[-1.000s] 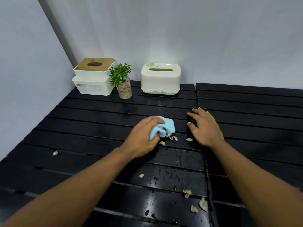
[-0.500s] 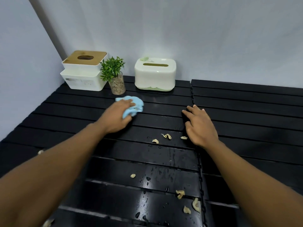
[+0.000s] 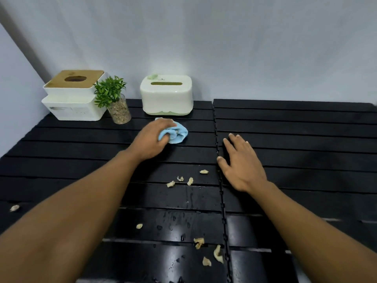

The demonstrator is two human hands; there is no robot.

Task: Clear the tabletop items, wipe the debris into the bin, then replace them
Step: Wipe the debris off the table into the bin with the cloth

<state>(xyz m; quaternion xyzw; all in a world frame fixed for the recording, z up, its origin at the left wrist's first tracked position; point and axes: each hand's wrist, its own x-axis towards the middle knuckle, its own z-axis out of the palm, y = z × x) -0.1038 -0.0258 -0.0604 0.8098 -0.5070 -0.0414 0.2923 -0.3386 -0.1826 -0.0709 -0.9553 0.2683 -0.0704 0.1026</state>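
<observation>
Our left hand [image 3: 152, 140] has its fingers curled tight around a bunched blue cloth [image 3: 175, 132], pressing it to the black slatted table [image 3: 295, 127] just above the middle of the frame. Our right hand [image 3: 240, 163] lies flat to the right of centre, fingers spread and holding nothing, palm down on the slats beside the seam between the two table panels.

Below and between the hands, a small cluster of pale crumbs [image 3: 184, 179] sits on the slats. More crumbs [image 3: 206, 251] lie near the bottom centre, one [image 3: 139, 226] lies lower middle, and one [image 3: 14, 207] lies at the far left edge. Water drops bead on the lower slats.

In the upper left, against the wall, stand a white box [image 3: 72, 100] with a wooden lid, a small plant [image 3: 115, 101] in a glass just beside it, and a white tissue case [image 3: 166, 94] a little to the right. The cloth is just in front of that case, apart from it.

We judge the clearing step as done or at least partly so, since the items are grouped at the back. The wiping is under way but far from finished: most debris is still scattered. No bin is in view, so nothing shows debris reaching it. Replacing the items is still to come.
</observation>
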